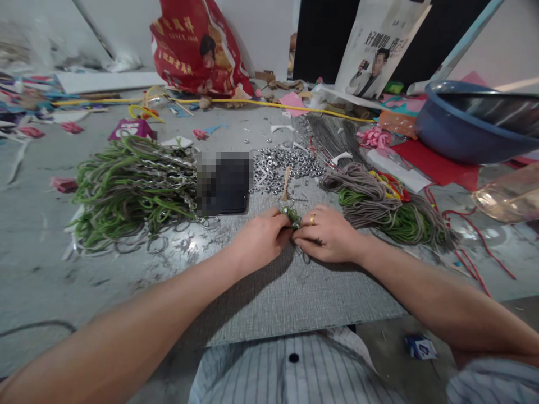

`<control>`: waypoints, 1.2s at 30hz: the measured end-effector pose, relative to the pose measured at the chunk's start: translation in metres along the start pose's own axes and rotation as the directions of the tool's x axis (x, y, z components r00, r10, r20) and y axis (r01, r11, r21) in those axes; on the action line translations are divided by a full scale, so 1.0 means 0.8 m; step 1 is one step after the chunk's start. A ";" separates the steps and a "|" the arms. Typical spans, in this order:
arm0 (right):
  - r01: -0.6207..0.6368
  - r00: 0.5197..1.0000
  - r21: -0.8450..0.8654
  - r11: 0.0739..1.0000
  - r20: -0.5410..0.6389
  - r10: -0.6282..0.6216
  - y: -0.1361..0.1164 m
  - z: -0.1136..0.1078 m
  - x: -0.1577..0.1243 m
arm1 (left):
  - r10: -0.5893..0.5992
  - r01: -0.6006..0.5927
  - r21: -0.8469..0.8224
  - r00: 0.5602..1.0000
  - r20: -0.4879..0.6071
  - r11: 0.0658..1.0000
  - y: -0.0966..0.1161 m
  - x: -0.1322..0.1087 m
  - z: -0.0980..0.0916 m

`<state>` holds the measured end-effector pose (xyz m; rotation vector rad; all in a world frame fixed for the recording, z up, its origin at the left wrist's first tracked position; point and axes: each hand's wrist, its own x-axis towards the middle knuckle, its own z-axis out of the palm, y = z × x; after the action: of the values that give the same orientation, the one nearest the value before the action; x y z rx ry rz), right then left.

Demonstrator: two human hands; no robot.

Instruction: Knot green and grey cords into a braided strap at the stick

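Near the table's front edge, my left hand (266,238) and my right hand (326,233) meet, fingers pinched together. Between them they grip a small bundle of green and grey cord (290,217); its exact form is partly hidden by the fingers. A ring sits on a finger of my right hand. Just beyond the hands stands a short wooden stick (286,182), and behind it metal nuts (273,163) lie scattered. To the left is a heap of green and grey cords (126,191) with metal pieces along them. Bundled grey and green cords (370,196) lie to the right.
A dark phone (231,185) lies left of the nuts. Thin grey strands (337,134) lie behind the right bundle. A blue basin (471,129) stands at the right, a red bag (197,50) at the back. Red cords (475,252) trail at right.
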<state>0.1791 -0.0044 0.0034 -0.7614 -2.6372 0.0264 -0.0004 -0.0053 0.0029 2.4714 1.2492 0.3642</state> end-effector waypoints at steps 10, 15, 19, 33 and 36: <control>-0.177 0.984 -0.073 0.982 -0.031 0.175 0.008 0.009 0.003 | -0.016 0.049 0.314 0.994 -0.106 0.948 0.009 -0.010 0.006; -0.192 0.971 -0.201 0.960 0.099 0.215 0.005 0.004 0.001 | 0.029 0.015 0.308 0.990 -0.136 0.951 0.003 -0.013 0.006; -0.247 0.940 -0.262 0.933 0.168 0.297 0.001 0.000 0.002 | 0.023 0.013 0.353 0.995 -0.097 0.936 0.006 -0.019 0.005; -0.198 0.944 -0.277 0.940 0.205 0.259 0.002 -0.003 -0.001 | -0.055 0.050 0.394 0.998 0.003 0.918 0.010 -0.026 0.013; -0.221 0.928 -0.282 0.934 0.233 0.290 0.002 -0.002 -0.001 | -0.071 0.057 0.386 0.997 0.022 0.921 0.011 -0.025 0.012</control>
<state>0.1813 -0.0038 0.0047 -1.2724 -2.8083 -0.1444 -0.0024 -0.0283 -0.0035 2.7328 1.5055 0.0566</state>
